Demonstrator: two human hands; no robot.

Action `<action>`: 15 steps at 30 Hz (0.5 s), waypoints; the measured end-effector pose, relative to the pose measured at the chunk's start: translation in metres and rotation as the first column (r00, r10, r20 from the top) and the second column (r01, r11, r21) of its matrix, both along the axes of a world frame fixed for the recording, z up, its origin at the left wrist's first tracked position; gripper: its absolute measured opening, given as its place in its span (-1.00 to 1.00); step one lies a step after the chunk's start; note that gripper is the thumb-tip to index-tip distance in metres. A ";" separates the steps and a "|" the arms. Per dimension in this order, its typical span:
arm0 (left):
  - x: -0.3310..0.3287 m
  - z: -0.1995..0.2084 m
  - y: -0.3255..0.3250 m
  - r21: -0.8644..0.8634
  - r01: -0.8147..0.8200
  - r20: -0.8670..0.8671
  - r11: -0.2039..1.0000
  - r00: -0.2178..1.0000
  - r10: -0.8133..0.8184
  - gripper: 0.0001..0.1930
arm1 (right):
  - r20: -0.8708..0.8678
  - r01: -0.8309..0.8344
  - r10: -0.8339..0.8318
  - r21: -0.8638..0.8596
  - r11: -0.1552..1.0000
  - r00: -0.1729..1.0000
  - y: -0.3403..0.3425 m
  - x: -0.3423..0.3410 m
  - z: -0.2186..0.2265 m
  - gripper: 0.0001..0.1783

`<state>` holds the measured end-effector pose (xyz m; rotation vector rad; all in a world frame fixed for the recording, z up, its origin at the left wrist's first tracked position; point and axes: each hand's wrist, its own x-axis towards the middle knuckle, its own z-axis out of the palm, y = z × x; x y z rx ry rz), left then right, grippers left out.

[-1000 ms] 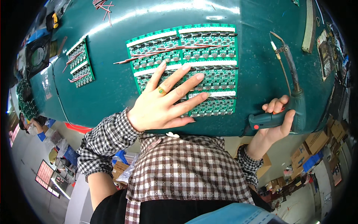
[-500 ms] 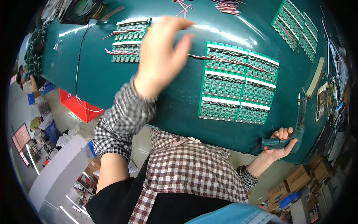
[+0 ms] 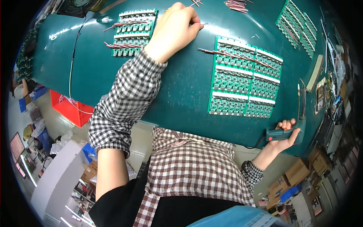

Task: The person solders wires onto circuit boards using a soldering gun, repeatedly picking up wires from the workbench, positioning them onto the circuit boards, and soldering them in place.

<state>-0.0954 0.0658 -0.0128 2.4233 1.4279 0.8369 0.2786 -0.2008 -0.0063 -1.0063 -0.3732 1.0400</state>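
My left hand [image 3: 174, 33] is closed in a pinch above the far part of the table. A short tip of a thin wire [image 3: 204, 24] sticks out past its thumb and forefinger; the rest is hidden by the fingers. At the right edge of the table, my right hand [image 3: 283, 135] grips the handle of a dark green soldering gun [image 3: 301, 128], its tip pointing away from me. Between my hands lies a panel of green circuit boards [image 3: 247, 89], with red, black and white wires [image 3: 242, 56] laid across its far row.
Another circuit board panel [image 3: 132, 34] with wires lies beside my left wrist, and a third [image 3: 297, 28] at the far right. Loose wires [image 3: 237, 5] lie at the back. A fan [image 3: 77, 6] stands far left; a red bin [image 3: 70, 109] is below the table's left edge.
My left hand has moved away from me and slightly right, and its spread fingers have come together on a wire. My right hand still grips the soldering gun. The whole view has shifted slightly.
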 end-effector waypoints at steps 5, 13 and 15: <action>-0.007 0.025 -0.010 -0.325 -0.017 0.098 0.946 0.994 0.052 -0.81 | 0.016 0.010 -0.010 -0.008 1.000 1.000 0.004 0.002 -0.004 -0.58; -0.003 0.036 -0.098 -0.009 0.343 -0.100 0.939 0.934 -0.342 -0.82 | -0.029 -0.063 0.065 0.060 0.996 0.997 0.007 -0.009 0.022 -0.55; -0.005 0.029 -0.104 -0.024 0.357 -0.138 0.934 0.924 -0.356 -0.80 | 0.167 -0.135 0.125 0.047 0.990 0.978 0.012 -0.024 0.035 -0.54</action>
